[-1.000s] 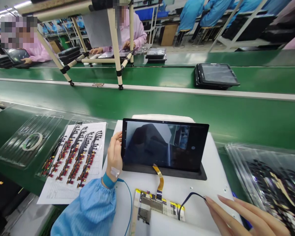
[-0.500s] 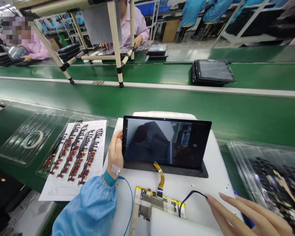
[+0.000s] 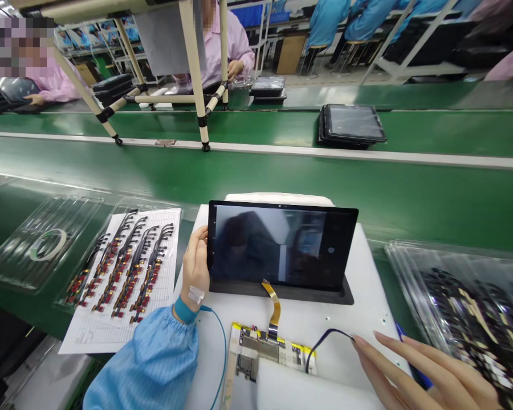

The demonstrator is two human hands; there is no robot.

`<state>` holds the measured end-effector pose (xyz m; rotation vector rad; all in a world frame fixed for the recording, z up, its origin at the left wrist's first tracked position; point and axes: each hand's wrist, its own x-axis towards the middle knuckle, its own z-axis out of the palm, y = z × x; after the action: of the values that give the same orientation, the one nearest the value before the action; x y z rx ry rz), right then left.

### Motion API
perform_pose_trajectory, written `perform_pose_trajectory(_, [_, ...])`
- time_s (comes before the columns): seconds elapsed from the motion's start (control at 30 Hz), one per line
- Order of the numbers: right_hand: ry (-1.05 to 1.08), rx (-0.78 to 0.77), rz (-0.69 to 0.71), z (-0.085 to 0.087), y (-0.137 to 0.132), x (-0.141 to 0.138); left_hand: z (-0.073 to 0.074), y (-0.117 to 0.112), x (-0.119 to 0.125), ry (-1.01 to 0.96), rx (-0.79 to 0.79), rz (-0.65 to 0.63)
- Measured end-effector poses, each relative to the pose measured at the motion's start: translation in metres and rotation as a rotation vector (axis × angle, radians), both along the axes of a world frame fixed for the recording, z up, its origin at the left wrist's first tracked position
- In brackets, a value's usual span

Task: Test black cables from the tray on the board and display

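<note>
A black display panel (image 3: 277, 245) stands tilted up on a dark base, its lit screen showing a dim camera picture. My left hand (image 3: 196, 263) is closed on its left edge, the fingertips hidden behind it. From the panel's lower edge a gold ribbon cable (image 3: 274, 307) runs down to a circuit board (image 3: 263, 346) with yellow tape along its top. A white block (image 3: 299, 387) covers part of that board. At lower right, my right hand (image 3: 423, 370) pinches the tip of a thin black flex cable (image 3: 325, 336), which arches up from the board.
White work surface (image 3: 363, 324) under the parts. At left, rows of small flex cables (image 3: 139, 267) lie on a printed sheet, beside a clear tray (image 3: 17, 267) with a tape roll (image 3: 49, 245). Clear trays of parts (image 3: 465, 307) stand right. Beyond, stacked tablets (image 3: 353, 122) rest on the green conveyor (image 3: 282, 176).
The view has shifted slightly, so most things sit a little further left. On the screen the camera picture has changed. Both hands keep their holds.
</note>
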<state>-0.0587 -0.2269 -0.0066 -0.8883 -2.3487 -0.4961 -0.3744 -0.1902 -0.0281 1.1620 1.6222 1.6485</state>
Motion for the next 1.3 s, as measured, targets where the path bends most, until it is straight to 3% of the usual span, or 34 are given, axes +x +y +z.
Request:
perform_pose_trajectory(0.4, [0.052, -0.046, -0.019, 0.0, -0.006, 0.0, 0.0, -0.001, 0.0, -0.018, -0.037, 0.006])
perform_pose_trajectory(0.6, [0.02, 0.024, -0.01, 0.006, -0.007, -0.008, 0.003, 0.0, 0.0, -0.015, -0.012, -0.02])
perform_pose_trajectory(0.97, [0.196, -0.005, -0.077, -0.002, -0.01, -0.015, 0.001, 0.0, -0.001, -0.067, -0.048, 0.003])
perform_pose_trajectory(1.3, [-0.04, 0.029, 0.056, 0.005, -0.002, 0.001, 0.005, -0.001, 0.0, -0.028, -0.047, 0.003])
